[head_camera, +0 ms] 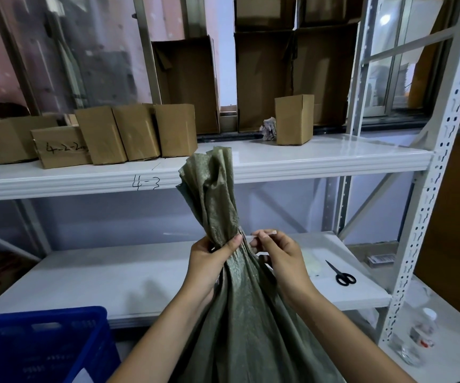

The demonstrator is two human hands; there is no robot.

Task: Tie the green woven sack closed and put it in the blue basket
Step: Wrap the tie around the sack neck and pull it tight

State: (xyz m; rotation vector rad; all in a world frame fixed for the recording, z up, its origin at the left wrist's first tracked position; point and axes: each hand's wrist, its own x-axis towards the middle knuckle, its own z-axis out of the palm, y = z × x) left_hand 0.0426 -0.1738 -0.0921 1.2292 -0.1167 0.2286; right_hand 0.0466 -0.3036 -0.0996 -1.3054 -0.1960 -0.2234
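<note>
the blue basket [57,335] stands at the lower left, below the front edge of the lower shelf [140,275]; only its near corner and slotted wall show, and what lies inside cannot be told beyond a pale patch at its right edge. on the upper shelf [306,158], marked "4-3" on its front lip, stand six small closed cardboard boxes: five crowded together at the left [137,132], one of them marked in pen, and one alone at the right [294,119], with a crumpled wad of paper [268,130] just beside it. behind them, against the window, larger open cartons [187,84] stand on end with nothing seen inside. one pair of black-handled scissors [341,273] lies on the lower shelf to the right, and one clear bottle [424,330] lies lower right by the rack post.

the green woven sack [240,313] is held up in front of the shelves, between both hands, well apart from the basket. it is dull olive, finely woven with a slight sheen, its body hanging in long folds; the neck is gathered tight and the loose mouth fans upward in pleats. the left hand [212,261] has its grip clenched round the gathered neck. the right hand [281,258] pinches a thin pale tie [262,233] just beside the neck.
</note>
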